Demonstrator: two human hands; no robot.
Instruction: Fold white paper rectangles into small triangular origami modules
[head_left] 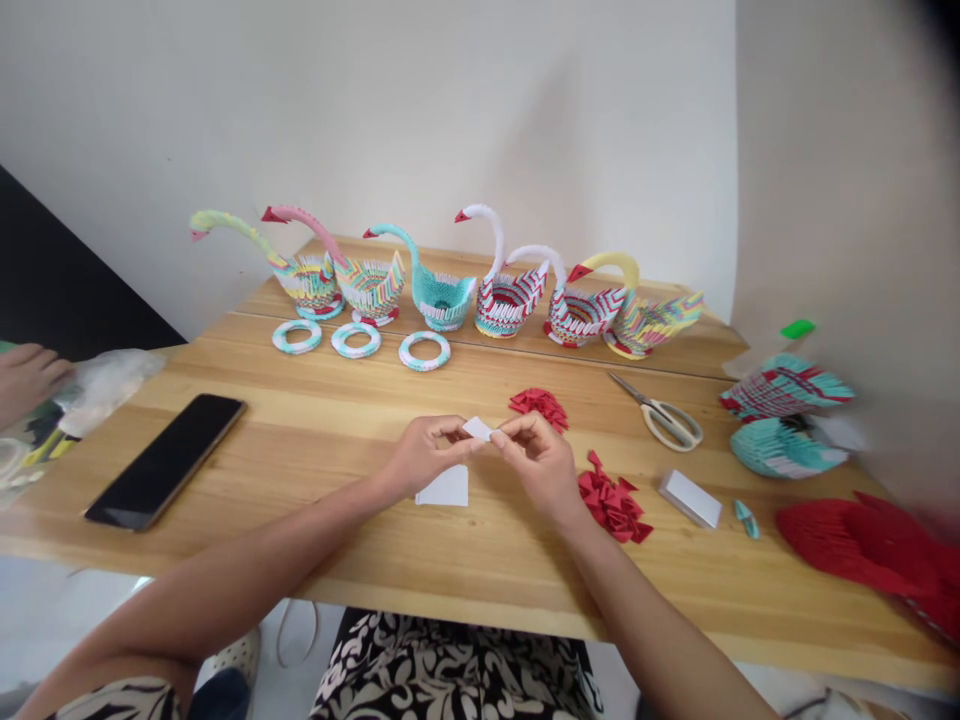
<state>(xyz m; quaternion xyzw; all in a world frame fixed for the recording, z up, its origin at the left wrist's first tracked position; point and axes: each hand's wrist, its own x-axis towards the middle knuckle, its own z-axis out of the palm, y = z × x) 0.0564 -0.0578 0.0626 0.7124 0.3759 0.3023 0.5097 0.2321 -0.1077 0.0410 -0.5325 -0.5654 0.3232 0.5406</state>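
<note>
Between my two hands is a small folded piece of white paper [478, 429], raised above the wooden table. My left hand [426, 456] pinches its left side, and my right hand [538, 462] pinches its right side. A flat white paper sheet [442, 487] lies on the table just below my left fingers. Close to my right hand are two heaps of small folded red paper pieces, one heap [541, 407] behind it and another heap [613, 503] to its right.
Several paper swans [442, 300] stand along the back, with paper rings [424, 351] before them. Scissors [664, 415], a white paper stack [690, 498] and red paper pieces [862, 550] lie right. A phone [169, 460] lies left; another person's hand [30, 385] is at the left edge.
</note>
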